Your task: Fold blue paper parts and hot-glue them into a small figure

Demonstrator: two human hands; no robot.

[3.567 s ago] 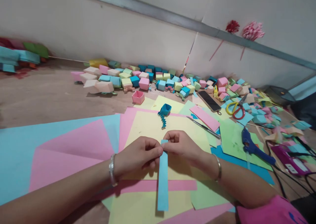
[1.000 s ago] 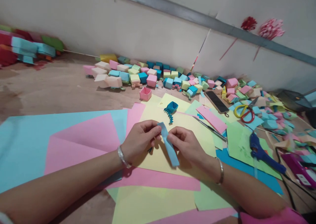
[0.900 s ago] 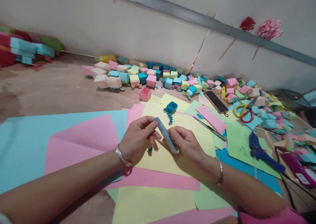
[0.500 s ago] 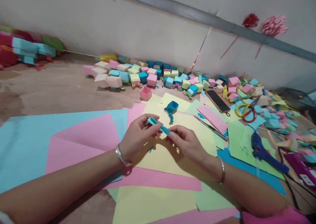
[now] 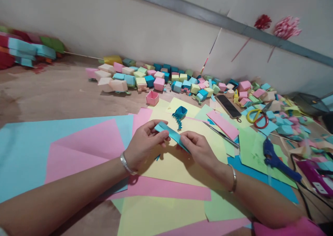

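Observation:
A strip of teal-blue paper (image 5: 172, 134) is stretched between my two hands above a pale yellow sheet (image 5: 208, 153). My left hand (image 5: 148, 139) pinches its left end between thumb and fingers. The right end is gripped by my right hand (image 5: 196, 146), with the thumb on top. Just beyond the strip stands a small open blue paper box (image 5: 181, 111) with a zigzag-cut blue paper strip (image 5: 178, 121) beside it. Tiny blue paper scraps (image 5: 157, 157) lie below my left fingers. A pink open paper box (image 5: 152, 98) sits farther back.
To the right lie a craft knife (image 5: 221, 134), a phone (image 5: 228, 106), scissors (image 5: 257, 118) and a blue glue gun (image 5: 279, 161) with its cable. Several folded paper blocks (image 5: 159, 84) line the wall. Large pink (image 5: 85, 149) and light blue sheets (image 5: 23, 153) spread leftward.
The teal strip has opened out from a narrow fold, showing a broader face and more length. My right hand has shifted slightly along it; the left keeps its pinch.

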